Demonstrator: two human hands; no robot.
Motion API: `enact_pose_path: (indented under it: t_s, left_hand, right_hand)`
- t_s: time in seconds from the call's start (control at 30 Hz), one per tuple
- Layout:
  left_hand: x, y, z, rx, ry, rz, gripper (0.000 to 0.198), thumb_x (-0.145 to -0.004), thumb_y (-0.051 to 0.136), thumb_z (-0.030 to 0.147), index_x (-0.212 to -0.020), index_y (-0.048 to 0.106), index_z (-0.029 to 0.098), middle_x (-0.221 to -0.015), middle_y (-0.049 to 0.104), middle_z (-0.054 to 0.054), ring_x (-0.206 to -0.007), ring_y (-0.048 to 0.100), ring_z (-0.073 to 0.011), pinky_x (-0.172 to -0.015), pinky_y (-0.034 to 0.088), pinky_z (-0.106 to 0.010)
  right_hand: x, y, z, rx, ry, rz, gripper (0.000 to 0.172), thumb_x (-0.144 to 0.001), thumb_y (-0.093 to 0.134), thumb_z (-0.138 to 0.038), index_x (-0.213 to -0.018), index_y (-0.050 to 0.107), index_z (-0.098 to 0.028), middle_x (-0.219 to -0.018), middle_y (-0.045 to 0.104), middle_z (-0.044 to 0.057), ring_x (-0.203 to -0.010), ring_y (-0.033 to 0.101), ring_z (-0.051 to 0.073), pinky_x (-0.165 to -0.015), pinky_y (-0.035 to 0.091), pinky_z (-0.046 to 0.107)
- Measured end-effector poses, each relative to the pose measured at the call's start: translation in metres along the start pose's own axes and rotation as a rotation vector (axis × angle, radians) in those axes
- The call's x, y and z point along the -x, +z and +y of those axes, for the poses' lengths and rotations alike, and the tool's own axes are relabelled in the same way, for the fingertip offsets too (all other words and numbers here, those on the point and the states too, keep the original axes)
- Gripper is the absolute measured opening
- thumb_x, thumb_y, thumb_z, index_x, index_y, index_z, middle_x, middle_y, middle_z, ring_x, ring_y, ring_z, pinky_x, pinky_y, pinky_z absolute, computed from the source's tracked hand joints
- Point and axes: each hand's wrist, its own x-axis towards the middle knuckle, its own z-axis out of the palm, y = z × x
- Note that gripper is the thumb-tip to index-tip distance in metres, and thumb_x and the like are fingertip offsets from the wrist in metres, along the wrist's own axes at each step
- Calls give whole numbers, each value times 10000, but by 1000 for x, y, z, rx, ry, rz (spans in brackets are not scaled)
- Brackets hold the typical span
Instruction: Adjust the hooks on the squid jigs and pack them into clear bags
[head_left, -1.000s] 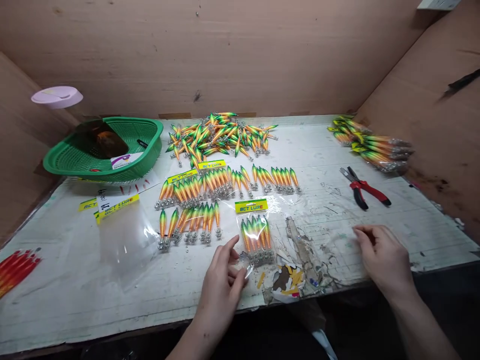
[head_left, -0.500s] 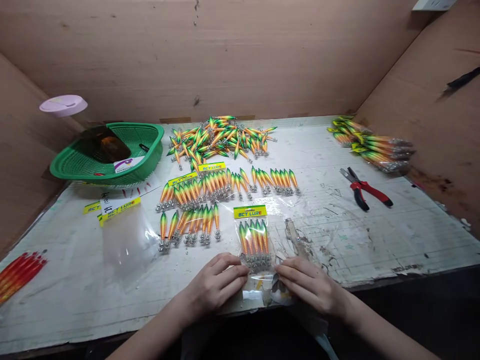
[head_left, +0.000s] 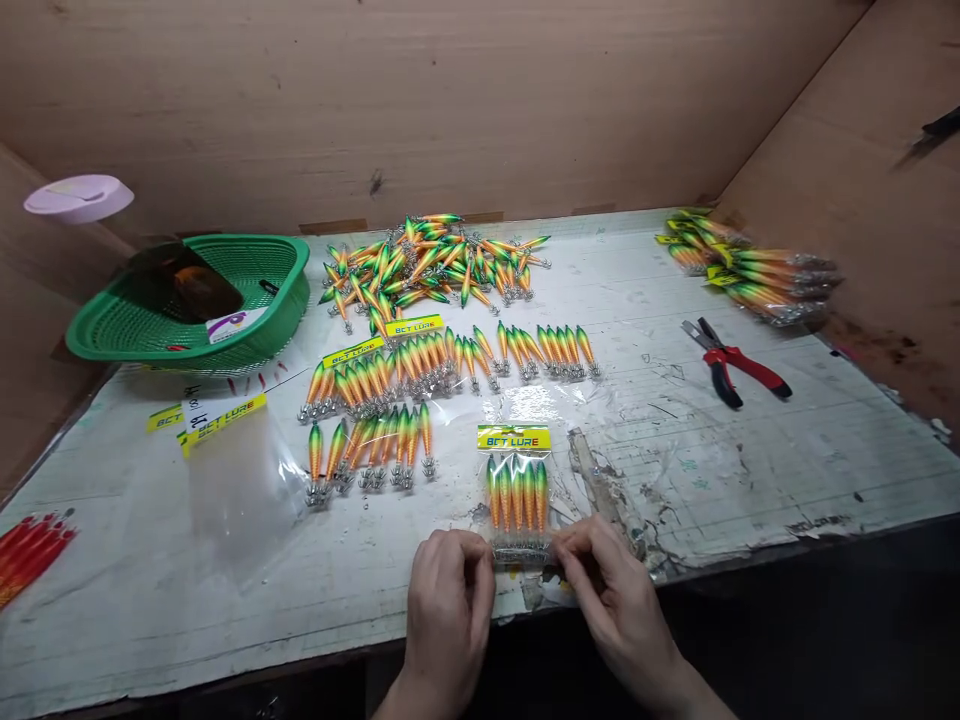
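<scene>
Yellow topped the clear bag (head_left: 520, 553) of five lures (head_left: 517, 500) (green fading to orange), which lay near the front of the table (head_left: 712, 450), its near corners pinched by the curled left hand (head_left: 448, 602) and right hand (head_left: 619, 597).

Filled bag (head_left: 519, 456), laid near the front edge of the table (head_left: 712, 460); five lures (head_left: 517, 500) are contained in it. At the bag's near left corner the left hand (head_left: 450, 605) is placed; at its near right corner, the right hand (head_left: 611, 590). Behind the bag and slightly left, at the table's rear, a loose lure pile (head_left: 427, 262) is heaped; between pile and bag, a long lure row (head_left: 433, 352) is set out. Left of the bag, a shorter lure row (head_left: 371, 440) is arranged; farther left, overlapping bags (head_left: 240, 490) are laid; farthest left, a lure bundle (head_left: 34, 550). Behind the bag, far left, a basket (head_left: 294, 290) is stood. Behind it and right, pliers (head_left: 735, 362) are laid; farther behind, packaged lures (head_left: 757, 275) are stacked.
</scene>
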Motion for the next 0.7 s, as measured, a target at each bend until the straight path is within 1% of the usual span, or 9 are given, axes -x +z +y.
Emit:
enact_pose_path:
  t_s: [0.13,0.23,0.3,0.4,0.47,0.53,0.6,0.63,0.7]
  left_hand:
    - [-2,10,5,-53,-114,63,106,-906,500,178,-811,528,215,-702,571,0,-656,559,-164,-608,457,-279]
    - [-7,10,7,-77,-147,48,134,-923,493,226,-794,526,216,-678,578,4,-628,562,-159,-596,443,-270]
    - [-11,11,7,-117,-162,19,172,-921,489,237,-750,495,220,-637,571,13,-592,563,-155,-568,425,-260]
    - [-15,15,6,-214,-209,28,200,-892,493,235,-700,440,233,-549,526,34,-520,545,-160,-509,376,-254]
    - [-19,14,6,-257,-234,29,172,-878,479,227,-708,451,235,-570,535,29,-515,554,-164,-490,363,-253]
    - [-23,9,8,-246,-252,-5,157,-896,417,213,-770,509,230,-694,598,-2,-575,601,-168,-513,399,-257]
    - [-28,0,9,-196,-273,-78,206,-920,367,228,-856,562,228,-826,642,-33,-663,645,-180,-553,444,-271]
    - [-30,-4,8,-165,-280,-115,210,-923,376,263,-877,577,229,-842,651,-39,-686,655,-191,-566,461,-281]
    - [-33,-8,4,-91,-279,-165,198,-874,496,396,-840,592,226,-786,652,-41,-681,655,-216,-572,484,-304]
  right_hand:
    - [0,14,-6,90,104,118,157,-906,465,-161,-766,467,-231,-684,512,4,-642,492,165,-578,407,289]
    - [0,21,-8,126,155,175,175,-894,474,-175,-731,455,-235,-665,499,1,-638,479,172,-588,388,300]
    - [0,23,-9,137,194,196,195,-888,470,-176,-705,442,-238,-647,489,-3,-629,473,176,-590,379,306]
    - [-2,24,-9,127,252,207,204,-857,488,-179,-674,423,-241,-638,477,-6,-616,468,178,-576,374,306]
    - [-3,24,-7,100,282,206,171,-834,504,-182,-689,435,-241,-659,485,-4,-623,477,179,-569,389,303]
    - [-4,26,-5,68,301,209,93,-840,509,-202,-756,488,-237,-717,513,10,-667,501,188,-594,421,309]
    - [-4,28,-3,47,311,233,31,-870,514,-246,-854,538,-235,-773,532,26,-725,514,202,-643,439,327]
    - [-4,30,-3,41,312,252,39,-877,530,-269,-872,550,-237,-783,535,29,-746,512,208,-666,440,336]
    - [-3,36,-2,30,308,296,57,-862,579,-293,-849,558,-241,-779,535,29,-767,503,216,-698,433,345]
